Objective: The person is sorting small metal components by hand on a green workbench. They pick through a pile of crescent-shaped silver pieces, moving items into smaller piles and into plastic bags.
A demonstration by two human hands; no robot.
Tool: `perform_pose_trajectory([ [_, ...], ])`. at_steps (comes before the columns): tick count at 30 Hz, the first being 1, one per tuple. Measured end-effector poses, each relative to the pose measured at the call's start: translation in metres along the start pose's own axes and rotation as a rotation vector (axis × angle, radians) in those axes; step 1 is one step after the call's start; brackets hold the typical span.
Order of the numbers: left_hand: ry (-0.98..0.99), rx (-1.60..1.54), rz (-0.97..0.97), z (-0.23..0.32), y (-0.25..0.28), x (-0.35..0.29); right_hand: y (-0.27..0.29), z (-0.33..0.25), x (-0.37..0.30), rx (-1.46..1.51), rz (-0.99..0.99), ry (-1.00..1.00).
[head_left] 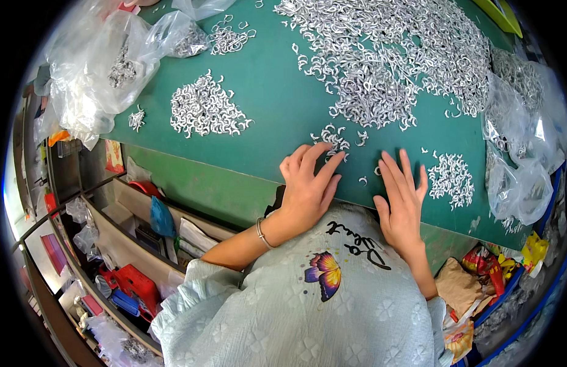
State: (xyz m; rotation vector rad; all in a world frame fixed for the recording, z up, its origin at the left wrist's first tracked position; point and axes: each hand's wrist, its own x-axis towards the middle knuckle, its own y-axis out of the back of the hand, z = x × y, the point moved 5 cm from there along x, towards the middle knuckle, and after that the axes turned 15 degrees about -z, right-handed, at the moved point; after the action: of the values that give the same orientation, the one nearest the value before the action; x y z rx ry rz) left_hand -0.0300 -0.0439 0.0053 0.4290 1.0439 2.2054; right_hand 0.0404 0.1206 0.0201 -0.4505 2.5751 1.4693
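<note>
My left hand (308, 185) rests at the near edge of the green table (265, 122), its fingers spread and bent. Its fingertips touch a small cluster of silvery, crescent-shaped metal pieces (331, 136). To its right, my right hand (401, 205) lies with the fingers stretched out and apart. A single crescent piece sits beside its index finger, and a few others are scattered between the hands. Farther back spreads a large heap of the same pieces (381, 61). A smaller pile (451, 180) is just right of my right hand, and another pile (207, 107) lies to the left.
Clear plastic bags holding metal parts stand at the left (93, 73) and the right (522, 177) of the table. Ring-like pieces (229, 38) lie at the back left. Below left are shelves with a red plastic object (136, 284); colourful packets (482, 263) sit below right.
</note>
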Motion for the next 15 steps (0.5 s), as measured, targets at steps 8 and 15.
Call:
perform_pose_trajectory([
  [8, -0.044, -0.002, 0.017, -0.001, 0.002, 0.002, 0.004, -0.001, 0.015, -0.073, -0.087, 0.035],
  [15, -0.031, -0.056, 0.011, 0.004, 0.001, 0.005, 0.009, 0.003, 0.01, -0.059, -0.067, -0.026],
])
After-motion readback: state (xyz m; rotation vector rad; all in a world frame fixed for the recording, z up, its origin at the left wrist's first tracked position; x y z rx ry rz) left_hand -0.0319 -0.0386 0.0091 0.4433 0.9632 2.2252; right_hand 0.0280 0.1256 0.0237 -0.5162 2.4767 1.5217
